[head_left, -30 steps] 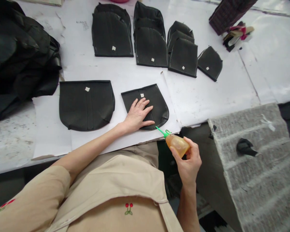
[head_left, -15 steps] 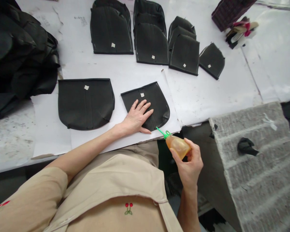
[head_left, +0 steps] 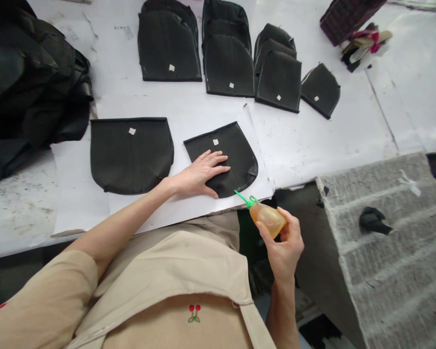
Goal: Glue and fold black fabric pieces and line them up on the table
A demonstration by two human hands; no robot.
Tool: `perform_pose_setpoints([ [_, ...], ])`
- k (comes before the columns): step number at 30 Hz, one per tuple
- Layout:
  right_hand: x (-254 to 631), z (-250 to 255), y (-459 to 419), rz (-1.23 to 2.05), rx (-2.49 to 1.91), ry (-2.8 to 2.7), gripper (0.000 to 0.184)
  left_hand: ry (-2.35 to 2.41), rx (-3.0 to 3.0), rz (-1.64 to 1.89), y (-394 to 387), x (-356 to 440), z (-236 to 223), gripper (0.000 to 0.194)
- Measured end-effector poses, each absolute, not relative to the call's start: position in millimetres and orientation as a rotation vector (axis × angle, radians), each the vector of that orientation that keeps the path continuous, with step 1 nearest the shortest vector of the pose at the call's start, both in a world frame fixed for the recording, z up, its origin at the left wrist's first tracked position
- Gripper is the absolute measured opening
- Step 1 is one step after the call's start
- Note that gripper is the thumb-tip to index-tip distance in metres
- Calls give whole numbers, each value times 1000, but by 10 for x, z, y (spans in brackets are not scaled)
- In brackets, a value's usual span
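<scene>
The black panel [head_left: 240, 157] is laid on white paper [head_left: 76, 194] just right of the centre of the frame, its straight edge turned away from the person and its rounded edge near the front of the counter [head_left: 14, 213]. A pale tag [head_left: 215, 142] is seen close to the straight edge.

The left hand [head_left: 199, 174] is set palm down with the fingers parted, nothing being gripped; the fingers are rested on the panel, while the thumb is pointed toward its rounded edge. In the right hand [head_left: 283, 237], a bottle [head_left: 268, 219] of amber liquid is held between thumb and curled fingers. The bottle is tilted, and its green nozzle [head_left: 242, 197] is aimed at the rounded edge; whether contact is made there cannot be told.

To the left, a wider panel [head_left: 132, 157] is laid flat on the paper, also tagged. Across the top, three overlapping black stacks are arranged: the left stack [head_left: 170, 48], the middle stack [head_left: 229, 65] and the right stack [head_left: 279, 80], with a small panel [head_left: 321, 89] placed beside the last. The upper left is filled by a heap of black material [head_left: 32, 87]. At the upper right, a dark box [head_left: 347, 19] is seen near a small bundle [head_left: 366, 46]. A black scrap [head_left: 374, 220] is rested on grey cloth [head_left: 392, 276] at the lower right.
</scene>
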State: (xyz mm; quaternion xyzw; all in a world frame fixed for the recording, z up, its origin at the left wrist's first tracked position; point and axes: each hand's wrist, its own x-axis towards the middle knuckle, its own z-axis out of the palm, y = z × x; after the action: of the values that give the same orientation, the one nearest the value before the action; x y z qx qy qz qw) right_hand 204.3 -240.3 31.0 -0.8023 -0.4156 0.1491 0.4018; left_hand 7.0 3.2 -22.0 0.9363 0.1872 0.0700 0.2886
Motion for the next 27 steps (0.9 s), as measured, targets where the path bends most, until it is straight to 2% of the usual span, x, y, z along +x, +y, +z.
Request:
perform_pose_setpoints([
  [3,2029,307,-2418,387,-2021,-1047,54,466,2462,181,112,-4,-201,84],
  [27,1788,176,-2418,486,-1968,-1050,53,499,2433,189,106,59,-194,86],
])
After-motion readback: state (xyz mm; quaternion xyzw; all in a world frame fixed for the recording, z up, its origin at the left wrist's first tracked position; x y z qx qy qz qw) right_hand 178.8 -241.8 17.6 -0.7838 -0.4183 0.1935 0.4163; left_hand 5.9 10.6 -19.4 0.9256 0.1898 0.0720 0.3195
